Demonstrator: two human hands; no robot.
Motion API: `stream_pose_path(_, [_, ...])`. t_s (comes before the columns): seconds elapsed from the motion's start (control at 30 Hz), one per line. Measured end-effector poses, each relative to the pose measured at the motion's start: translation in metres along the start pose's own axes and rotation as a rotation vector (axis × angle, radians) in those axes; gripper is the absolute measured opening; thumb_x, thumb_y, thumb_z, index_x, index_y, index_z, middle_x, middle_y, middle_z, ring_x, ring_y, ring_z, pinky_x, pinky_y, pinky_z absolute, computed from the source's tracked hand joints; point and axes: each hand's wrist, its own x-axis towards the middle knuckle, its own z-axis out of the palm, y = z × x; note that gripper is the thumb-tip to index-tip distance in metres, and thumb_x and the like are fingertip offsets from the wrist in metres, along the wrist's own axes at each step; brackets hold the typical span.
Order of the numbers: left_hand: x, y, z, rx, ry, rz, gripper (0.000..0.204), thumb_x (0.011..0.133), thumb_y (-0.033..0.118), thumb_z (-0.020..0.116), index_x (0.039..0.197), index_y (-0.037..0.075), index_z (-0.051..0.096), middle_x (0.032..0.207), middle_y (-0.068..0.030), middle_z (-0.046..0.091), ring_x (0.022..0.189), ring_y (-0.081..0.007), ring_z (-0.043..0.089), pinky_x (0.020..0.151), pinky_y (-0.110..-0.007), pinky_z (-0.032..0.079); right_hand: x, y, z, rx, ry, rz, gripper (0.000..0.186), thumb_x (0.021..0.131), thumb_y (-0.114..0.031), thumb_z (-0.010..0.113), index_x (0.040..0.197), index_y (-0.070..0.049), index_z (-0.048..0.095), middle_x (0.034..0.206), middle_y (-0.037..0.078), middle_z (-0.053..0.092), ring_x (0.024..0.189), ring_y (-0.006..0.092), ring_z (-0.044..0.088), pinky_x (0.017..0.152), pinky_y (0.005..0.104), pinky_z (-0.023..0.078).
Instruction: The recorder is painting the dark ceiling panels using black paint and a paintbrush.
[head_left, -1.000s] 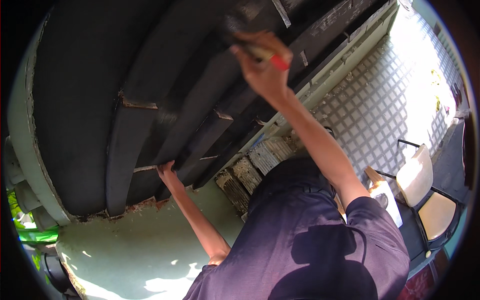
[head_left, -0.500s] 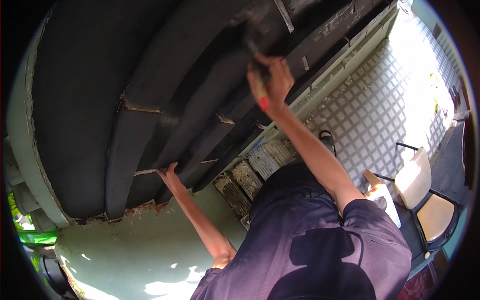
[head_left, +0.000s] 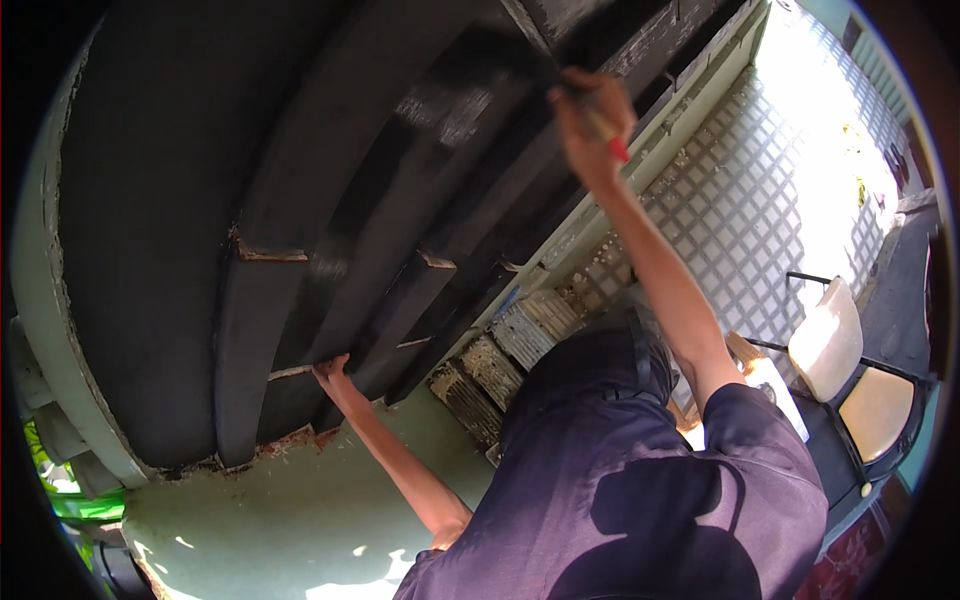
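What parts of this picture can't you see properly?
- Head view: the brush in the right hand. Only its red handle end shows; the fingers and dark paint hide the bristles.
- Head view: the left hand on the black moulding. Its fingertips are too small and shadowed to tell.
- Head view: the chair is partly cut off by the picture's dark rim.
- Head view: the green thing at the lower left edge is cut off and too small to tell.
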Motion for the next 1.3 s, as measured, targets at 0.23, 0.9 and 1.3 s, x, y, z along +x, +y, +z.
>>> stream_pose_path(0.23, [-0.019, 0.022, 0.025, 0.013, 0.079, 0.038, 0.078, 0.073, 0.004, 0.062, 0.146, -0.004, 0.035, 0.139, -0.0163, 0.049, 0.121, -0.0298, 0.049, 0.105, -0.037, 0.036, -0.059, -0.046, 0.012, 0.006, -0.200, -0.089, 0.019, 0.075, 0.000, 0.074, 0.093, -0.004, 0.067, 0.083, 0.010, 0.066, 0.074, 0.0280, 0.064, 0.065, 0.0375, 0.053])
stream_pose_path(0.9, [-0.007, 0.007, 0.027, -0.010, 0.118, 0.063, 0.076, 0.072, 0.008, 0.064, 0.143, -0.004, 0.039, 0.137, -0.0179, 0.050, 0.120, -0.0299, 0.050, 0.104, -0.038, 0.037, -0.076, -0.049, -0.002, 0.034, -0.415, 0.116, 0.022, 0.074, -0.001, 0.077, 0.094, -0.003, 0.069, 0.089, 0.012, 0.067, 0.083, 0.0311, 0.064, 0.072, 0.0369, 0.052])
stream_pose_path(1.3, [-0.009, 0.008, 0.023, 0.040, 0.154, -0.035, 0.075, 0.076, 0.008, 0.061, 0.146, -0.003, 0.036, 0.139, -0.0194, 0.048, 0.122, -0.0312, 0.048, 0.106, -0.040, 0.033, 0.014, 0.022, -0.025, -0.033, -0.257, 0.008, 0.027, 0.074, 0.005, 0.076, 0.099, -0.004, 0.072, 0.094, 0.010, 0.068, 0.083, 0.0259, 0.066, 0.075, 0.0317, 0.051])
